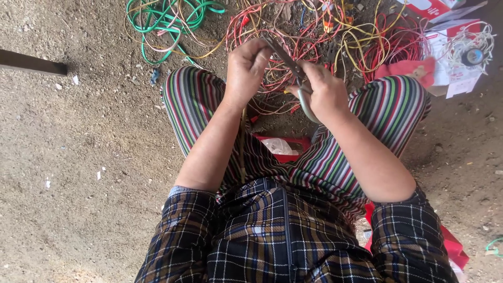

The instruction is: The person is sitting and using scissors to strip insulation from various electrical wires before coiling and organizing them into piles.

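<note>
I look down at my lap, with striped trousers and a plaid shirt. My right hand (326, 90) grips a pair of pliers with grey-green handles (304, 99); the jaws point up and left toward my left hand (246, 68). My left hand is closed around a thin wire that hangs down between my knees. Both hands meet above a tangle of red, yellow and orange wires (314, 36) on the ground.
A coil of green wire (167, 21) lies at the upper left. Red and white cardboard boxes (450, 47) and a small wire spool sit at the upper right. A red tray (285, 147) rests between my legs. A dark bar (31, 63) lies on the dirt ground at left.
</note>
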